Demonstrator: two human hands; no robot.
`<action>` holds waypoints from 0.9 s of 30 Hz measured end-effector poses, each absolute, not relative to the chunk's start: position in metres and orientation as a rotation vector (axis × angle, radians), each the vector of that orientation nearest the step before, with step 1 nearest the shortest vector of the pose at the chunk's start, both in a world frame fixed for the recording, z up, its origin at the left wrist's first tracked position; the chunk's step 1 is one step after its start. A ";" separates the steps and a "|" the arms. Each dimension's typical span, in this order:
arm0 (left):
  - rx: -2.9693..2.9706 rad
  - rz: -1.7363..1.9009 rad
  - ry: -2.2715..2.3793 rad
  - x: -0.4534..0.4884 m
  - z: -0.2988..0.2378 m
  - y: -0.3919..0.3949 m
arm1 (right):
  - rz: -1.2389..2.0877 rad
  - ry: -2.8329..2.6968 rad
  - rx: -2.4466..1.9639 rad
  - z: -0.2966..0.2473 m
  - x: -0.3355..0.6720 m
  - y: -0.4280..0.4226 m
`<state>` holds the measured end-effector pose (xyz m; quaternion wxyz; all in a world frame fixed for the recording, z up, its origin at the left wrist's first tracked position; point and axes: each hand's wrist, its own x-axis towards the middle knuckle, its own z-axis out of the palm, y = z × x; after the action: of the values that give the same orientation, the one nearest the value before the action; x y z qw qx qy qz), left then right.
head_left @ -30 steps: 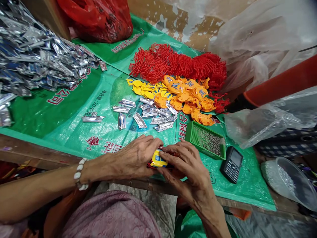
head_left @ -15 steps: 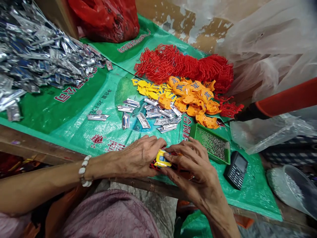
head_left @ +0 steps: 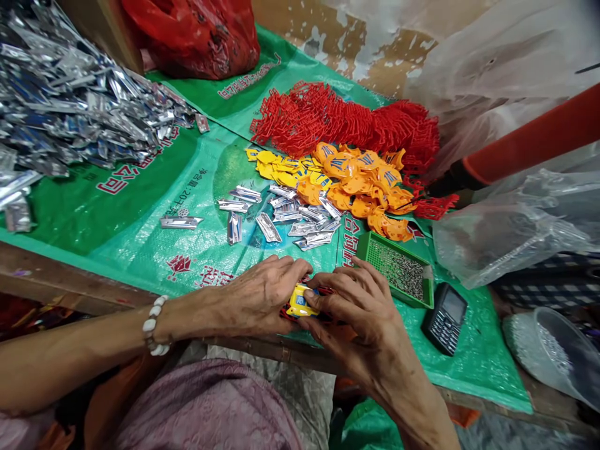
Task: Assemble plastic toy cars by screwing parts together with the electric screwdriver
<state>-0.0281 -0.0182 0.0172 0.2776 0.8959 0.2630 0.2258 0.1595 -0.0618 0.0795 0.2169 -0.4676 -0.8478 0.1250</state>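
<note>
Both hands meet at the table's front edge around a small yellow plastic piece with a blue patch [head_left: 300,302], which sits among red plastic parts. My left hand [head_left: 262,294] grips its left side, fingers curled and partly hidden. My right hand [head_left: 359,306] pinches the right side, with the thumb below and fingertips on top. Just beyond the hands lie several silver trim pieces [head_left: 269,227]. Behind them are yellow plastic pieces [head_left: 276,169], orange curved pieces [head_left: 365,178] and a heap of red plastic frames [head_left: 323,122].
A green tray [head_left: 398,290] of small screws stands right of my hands, beside a black keypad phone [head_left: 445,319]. An orange-red tool [head_left: 529,137] hangs at the right. A clear tub [head_left: 546,350] sits far right. Silver parts [head_left: 84,100] heap at left, near a red bag [head_left: 197,37].
The hands keep hold of the yellow piece and have shifted slightly left in view. The orange-red tool has swung up and right, away from the orange pieces. The view has moved a little.
</note>
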 end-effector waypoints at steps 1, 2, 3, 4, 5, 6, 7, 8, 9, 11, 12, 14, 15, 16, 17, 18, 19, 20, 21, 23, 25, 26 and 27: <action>2.395 0.608 0.696 -0.029 0.016 -0.018 | 0.347 -2.354 -1.289 0.080 0.159 -0.062; 2.387 0.607 0.690 -0.029 0.015 -0.019 | 0.349 -2.360 -1.283 0.081 0.159 -0.062; 2.384 0.606 0.687 -0.030 0.013 -0.019 | 0.351 -2.361 -1.283 0.081 0.159 -0.062; 2.384 0.607 0.690 -0.030 0.012 -0.019 | 0.352 -2.361 -1.286 0.081 0.159 -0.062; 2.384 0.607 0.696 -0.030 0.012 -0.019 | 0.353 -2.360 -1.290 0.081 0.160 -0.062; 2.384 0.605 0.700 -0.030 0.012 -0.020 | 0.353 -2.359 -1.290 0.080 0.160 -0.062; 2.382 0.604 0.706 -0.030 0.012 -0.019 | 0.347 -2.357 -1.282 0.079 0.161 -0.063; 2.381 0.603 0.711 -0.030 0.013 -0.019 | 0.333 -2.350 -1.270 0.078 0.162 -0.064; 2.381 0.599 0.713 -0.030 0.014 -0.019 | 0.313 -2.341 -1.253 0.076 0.162 -0.065; 2.380 0.579 0.719 -0.029 0.016 -0.019 | 0.280 -2.327 -1.228 0.074 0.163 -0.067; 2.377 0.566 0.727 -0.029 0.017 -0.019 | 0.265 -2.318 -1.217 0.073 0.163 -0.068; 2.366 0.543 0.740 -0.029 0.019 -0.018 | 0.225 -2.297 -1.197 0.072 0.162 -0.070; 2.358 0.539 0.745 -0.029 0.019 -0.018 | 0.204 -2.288 -1.187 0.071 0.162 -0.070; 2.351 0.538 0.745 -0.029 0.019 -0.018 | 0.184 -2.279 -1.179 0.071 0.162 -0.070; 2.345 0.538 0.742 -0.029 0.019 -0.018 | 0.170 -2.278 -1.174 0.071 0.162 -0.070; 2.338 0.536 0.736 -0.029 0.019 -0.018 | 0.172 -2.284 -1.178 0.071 0.163 -0.069; 2.332 0.529 0.732 -0.029 0.019 -0.018 | 0.181 -2.288 -1.185 0.070 0.164 -0.069; 2.329 0.521 0.732 -0.029 0.019 -0.017 | 0.193 -2.293 -1.192 0.070 0.165 -0.068; 2.328 0.517 0.733 -0.029 0.019 -0.017 | 0.205 -2.296 -1.202 0.070 0.166 -0.068; 2.332 0.526 0.737 -0.029 0.019 -0.017 | 0.228 -2.304 -1.228 0.071 0.167 -0.067; 2.338 0.542 0.733 -0.028 0.019 -0.017 | 0.250 -2.328 -1.256 0.072 0.168 -0.066; 2.342 0.548 0.730 -0.028 0.018 -0.018 | 0.255 -2.337 -1.271 0.073 0.167 -0.066; 2.345 0.548 0.730 -0.028 0.018 -0.018 | 0.253 -2.341 -1.282 0.074 0.166 -0.065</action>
<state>-0.0281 -0.0180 0.0175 0.3076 0.8866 0.2762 0.2074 0.1662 -0.0651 0.0736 0.2282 -0.4656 -0.8501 0.0919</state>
